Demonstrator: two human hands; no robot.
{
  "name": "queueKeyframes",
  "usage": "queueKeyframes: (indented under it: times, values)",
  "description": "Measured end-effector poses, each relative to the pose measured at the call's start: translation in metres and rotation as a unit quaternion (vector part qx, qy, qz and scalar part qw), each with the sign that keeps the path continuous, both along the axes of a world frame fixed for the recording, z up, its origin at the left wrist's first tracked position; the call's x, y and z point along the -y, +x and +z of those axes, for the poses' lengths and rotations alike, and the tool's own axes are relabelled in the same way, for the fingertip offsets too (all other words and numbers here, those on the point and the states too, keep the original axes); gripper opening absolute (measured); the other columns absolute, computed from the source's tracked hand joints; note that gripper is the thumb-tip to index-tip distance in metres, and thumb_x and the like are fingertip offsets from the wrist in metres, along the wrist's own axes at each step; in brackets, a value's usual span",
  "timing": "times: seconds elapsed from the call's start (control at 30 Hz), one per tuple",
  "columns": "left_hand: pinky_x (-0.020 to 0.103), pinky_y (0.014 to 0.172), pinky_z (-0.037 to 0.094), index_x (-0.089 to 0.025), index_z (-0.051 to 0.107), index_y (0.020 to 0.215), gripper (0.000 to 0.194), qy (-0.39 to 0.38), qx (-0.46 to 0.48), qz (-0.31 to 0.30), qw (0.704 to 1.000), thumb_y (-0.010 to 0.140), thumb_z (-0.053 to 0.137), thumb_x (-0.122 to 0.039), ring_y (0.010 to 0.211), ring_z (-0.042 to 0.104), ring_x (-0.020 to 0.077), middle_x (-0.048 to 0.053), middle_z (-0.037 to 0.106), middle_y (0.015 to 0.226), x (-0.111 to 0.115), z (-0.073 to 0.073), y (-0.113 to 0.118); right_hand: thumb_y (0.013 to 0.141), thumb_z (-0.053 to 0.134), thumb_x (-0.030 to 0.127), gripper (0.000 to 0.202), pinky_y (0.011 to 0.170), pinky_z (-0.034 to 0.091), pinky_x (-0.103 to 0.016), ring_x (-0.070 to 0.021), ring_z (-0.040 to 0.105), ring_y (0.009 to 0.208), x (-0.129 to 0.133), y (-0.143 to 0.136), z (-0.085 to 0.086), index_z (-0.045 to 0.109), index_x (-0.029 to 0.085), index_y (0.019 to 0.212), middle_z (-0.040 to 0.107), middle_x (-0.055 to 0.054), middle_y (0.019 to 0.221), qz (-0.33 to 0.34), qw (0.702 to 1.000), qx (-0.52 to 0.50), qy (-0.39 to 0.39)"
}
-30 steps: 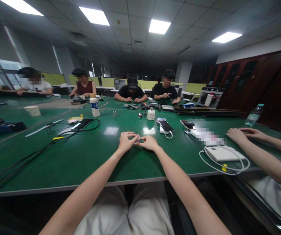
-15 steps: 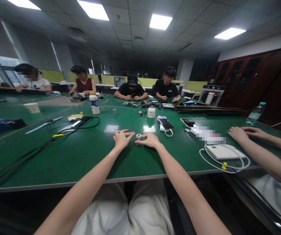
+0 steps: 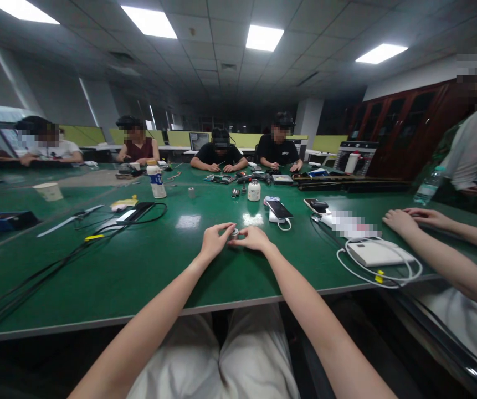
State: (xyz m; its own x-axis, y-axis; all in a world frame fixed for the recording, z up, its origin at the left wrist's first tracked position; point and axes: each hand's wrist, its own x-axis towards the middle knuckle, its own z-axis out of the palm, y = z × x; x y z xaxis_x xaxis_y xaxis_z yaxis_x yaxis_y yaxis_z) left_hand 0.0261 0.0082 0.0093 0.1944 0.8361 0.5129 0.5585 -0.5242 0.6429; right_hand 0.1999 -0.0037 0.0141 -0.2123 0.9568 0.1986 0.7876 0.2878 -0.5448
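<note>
Right now I'm looking down through the head camera at a small metal cylinder point(image 3: 234, 236) sitting between both hands, over the near part of the green table point(image 3: 147, 282). The right hand point(image 3: 255, 239) is holding it from its right side, thumb and finger drawn narrow. The left hand point(image 3: 215, 240) is bringing its fingertips close together at the upper left edge; they are apparently touching, but I cannot tell whether they are gripping. I'm judging this as a steadying-and-adjusting step: the right is bracing while the left is working near the top. To me the next move is calling for a firm right hold and light, level left fingertips. The cylinder appears to be standing upright, its axis running vertically and its round end facing the ceiling; fingers are hiding its lower part.
</note>
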Motion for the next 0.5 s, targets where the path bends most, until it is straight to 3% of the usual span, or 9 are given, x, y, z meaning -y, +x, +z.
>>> queueKeyframes:
  times: [0.17, 0.3, 0.4, 0.5]
  values:
    - [0.035, 0.087, 0.052, -0.022, 0.076, 0.101, 0.032, -0.02, 0.011, -0.04, 0.999, 0.088, 0.054, -0.041, 0.095, 0.07, 0.0253, 0.005, 0.076, 0.101, 0.003, -0.003, 0.007, 0.067, 0.074, 0.058, 0.037, 0.054, 0.032, -0.023, -0.0149, 0.056, 0.057, -0.002, 0.001, -0.001, 0.079, 0.03, 0.089, 0.062, 0.001, 0.058, 0.003, 1.0, 0.0, -0.002]
    - [0.036, 0.097, 0.048, -0.02, 0.073, 0.109, 0.035, -0.032, 0.008, -0.067, 0.997, 0.09, 0.049, -0.036, 0.109, 0.065, 0.0245, 0.006, 0.072, 0.115, 0.002, -0.005, 0.006, 0.067, 0.075, 0.051, 0.032, 0.053, 0.03, -0.023, -0.0127, 0.05, 0.054, -0.003, 0.001, -0.002, 0.079, 0.027, 0.089, 0.059, 0.002, 0.056, 0.011, 1.0, -0.013, 0.0]
    - [0.035, 0.099, 0.046, -0.022, 0.058, 0.132, 0.045, -0.046, 0.005, -0.084, 0.995, 0.089, 0.049, -0.033, 0.113, 0.062, 0.0216, 0.007, 0.062, 0.132, -0.001, -0.008, 0.003, 0.064, 0.078, 0.039, 0.032, 0.05, 0.027, -0.022, -0.0101, 0.043, 0.049, -0.005, 0.005, -0.002, 0.078, 0.025, 0.092, 0.051, 0.005, 0.05, 0.028, 0.999, -0.037, -0.007]
    - [0.035, 0.093, 0.05, -0.024, 0.038, 0.146, 0.069, -0.06, -0.002, -0.085, 0.995, 0.082, 0.061, -0.035, 0.104, 0.066, 0.0205, 0.01, 0.057, 0.138, -0.003, -0.011, -0.003, 0.064, 0.073, 0.023, 0.044, 0.047, 0.025, -0.02, -0.0082, 0.034, 0.043, -0.01, 0.013, -0.001, 0.074, 0.024, 0.107, 0.042, 0.009, 0.044, 0.044, 0.996, -0.074, -0.018]
